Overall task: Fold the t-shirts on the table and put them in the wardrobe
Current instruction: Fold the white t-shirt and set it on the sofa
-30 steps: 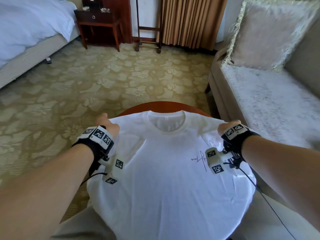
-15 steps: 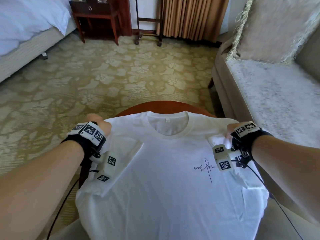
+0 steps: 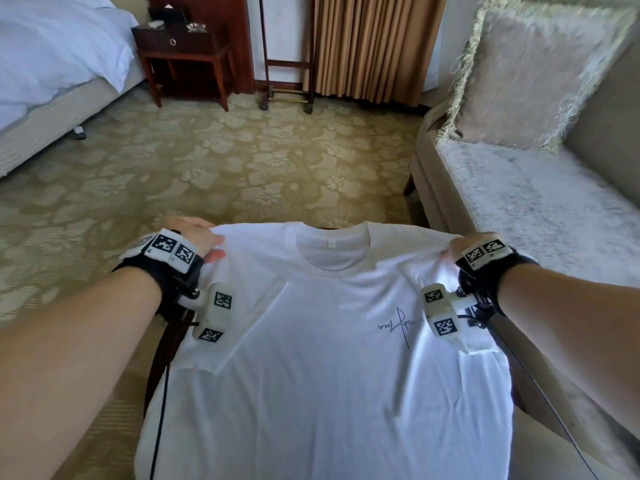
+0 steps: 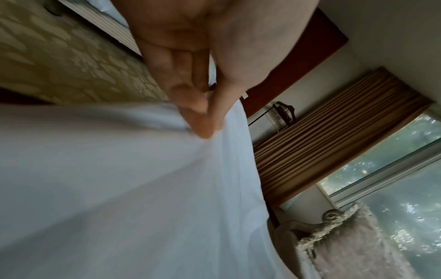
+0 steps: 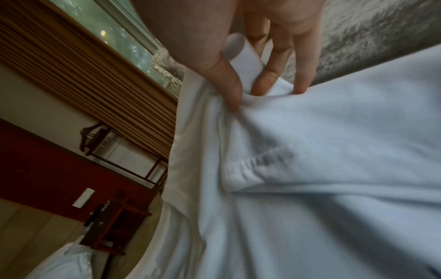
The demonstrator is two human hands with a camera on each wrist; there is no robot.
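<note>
A white t-shirt (image 3: 329, 358) with a small dark signature print on its chest hangs spread out in front of me, collar away from me. My left hand (image 3: 197, 237) pinches its left shoulder between thumb and fingers (image 4: 203, 130). My right hand (image 3: 460, 245) grips the other shoulder, thumb and fingers bunching the white t-shirt (image 5: 310, 151). The shirt is lifted and stretched taut between both hands. The table under it is hidden by the cloth. The left sleeve lies folded onto the front.
A beige sofa (image 3: 536, 209) with a fringed cushion (image 3: 533, 74) stands close on the right. A bed (image 3: 52, 71) is at the far left, a dark wooden nightstand (image 3: 183, 53) and a luggage rack by brown curtains (image 3: 370, 43) at the back. Patterned carpet (image 3: 242, 161) lies between.
Both hands have raised the shirt by its shoulders and pulled it toward me; it now hangs taut and covers the round table's far edge, which showed before.
</note>
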